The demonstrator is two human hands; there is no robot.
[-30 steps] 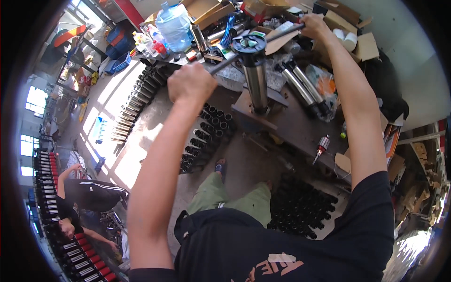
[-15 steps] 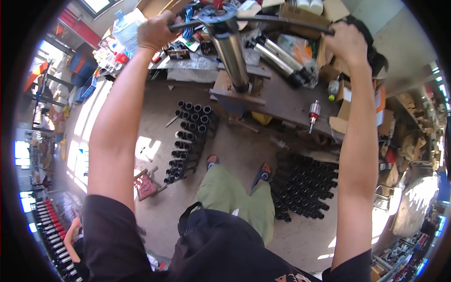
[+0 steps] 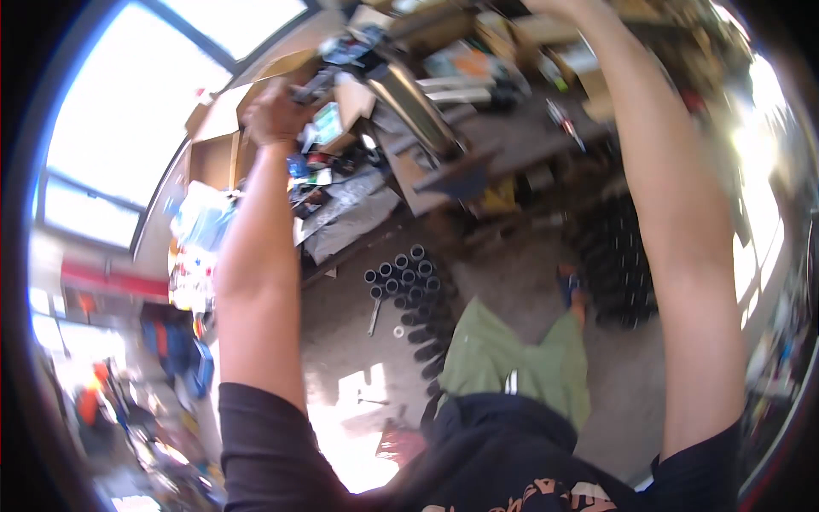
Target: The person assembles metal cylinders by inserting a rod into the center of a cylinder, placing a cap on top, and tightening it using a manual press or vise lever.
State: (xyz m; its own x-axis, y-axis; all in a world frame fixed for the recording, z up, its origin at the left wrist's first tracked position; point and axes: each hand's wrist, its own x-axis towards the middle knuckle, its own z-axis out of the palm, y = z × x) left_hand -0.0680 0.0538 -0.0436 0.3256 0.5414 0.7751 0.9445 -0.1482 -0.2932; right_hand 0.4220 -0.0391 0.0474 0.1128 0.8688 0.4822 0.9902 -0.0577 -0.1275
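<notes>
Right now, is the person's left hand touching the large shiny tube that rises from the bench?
Apart. The head view shows a plain gap, with brown cardboard visible between the left hand and the shiny tube.

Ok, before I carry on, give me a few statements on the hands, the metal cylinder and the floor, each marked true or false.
1. The left hand grips a bar. True.
2. The metal cylinder lies on the floor. False: it rises from the workbench.
3. A wrench lies on the floor beside the dark tubes. True.
4. Both hands are wholly in view. False: the right forearm runs up to the top edge, and the fingers are cut off.
5. The person's trousers are green. True.
</notes>
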